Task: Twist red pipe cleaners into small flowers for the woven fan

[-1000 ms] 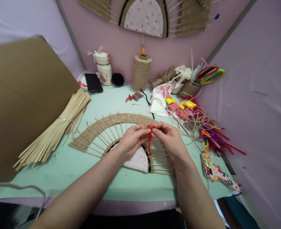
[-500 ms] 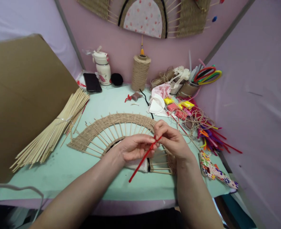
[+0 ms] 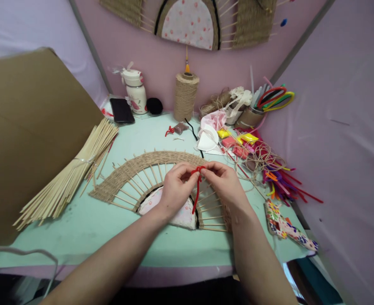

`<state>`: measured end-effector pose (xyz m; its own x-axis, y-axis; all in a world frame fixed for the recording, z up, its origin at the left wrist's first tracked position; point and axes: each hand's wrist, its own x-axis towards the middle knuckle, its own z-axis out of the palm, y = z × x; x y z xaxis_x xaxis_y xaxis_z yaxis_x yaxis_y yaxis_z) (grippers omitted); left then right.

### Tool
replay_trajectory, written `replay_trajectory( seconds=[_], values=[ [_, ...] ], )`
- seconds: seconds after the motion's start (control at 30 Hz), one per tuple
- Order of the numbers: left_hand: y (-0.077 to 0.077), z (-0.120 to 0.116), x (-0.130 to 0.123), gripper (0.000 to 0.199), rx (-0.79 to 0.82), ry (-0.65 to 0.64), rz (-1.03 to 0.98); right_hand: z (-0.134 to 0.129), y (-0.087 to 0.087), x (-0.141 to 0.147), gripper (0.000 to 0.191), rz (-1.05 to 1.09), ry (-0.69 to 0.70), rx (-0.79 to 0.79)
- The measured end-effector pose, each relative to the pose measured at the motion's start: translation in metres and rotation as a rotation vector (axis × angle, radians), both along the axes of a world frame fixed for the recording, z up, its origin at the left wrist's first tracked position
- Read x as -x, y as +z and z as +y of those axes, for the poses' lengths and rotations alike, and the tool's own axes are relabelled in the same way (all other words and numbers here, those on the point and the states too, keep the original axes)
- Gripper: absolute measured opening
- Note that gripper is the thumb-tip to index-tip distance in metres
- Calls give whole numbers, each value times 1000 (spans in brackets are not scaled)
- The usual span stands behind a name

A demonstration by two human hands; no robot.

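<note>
L hand (image 3: 174,188) & R hand (image 3: 225,183) both pinching bent top of red pipe cleaner (image 3: 196,192), held up betw. fingertips for shaping, tail hanging over woven fan (image 3: 133,169) lying just beneath on bench (image 3: 88,224).

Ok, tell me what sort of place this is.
Most likely a small handicraft workspace. A half-woven fan of sticks and cord lies on the green table, with a bundle of bamboo sticks and a spool of jute twine nearby. Both hands hold a red pipe cleaner.
</note>
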<state>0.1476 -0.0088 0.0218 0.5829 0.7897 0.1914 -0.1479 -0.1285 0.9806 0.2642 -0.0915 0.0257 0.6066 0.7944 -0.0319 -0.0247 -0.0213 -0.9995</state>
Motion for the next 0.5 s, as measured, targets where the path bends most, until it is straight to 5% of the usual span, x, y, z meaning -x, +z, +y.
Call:
replay_trajectory(
  seconds=[0.13,0.37,0.5],
  values=[
    [-1,-1,-3,5,83,13,-19,1,-3,1,18,53,21,-6],
    [-2,-5,-7,10,765,-62,-163,6,-14,5,16,82,21,-78],
    [-2,-5,-6,7,988,-152,-224,7,-14,8,16,125,44,-57]
  ],
)
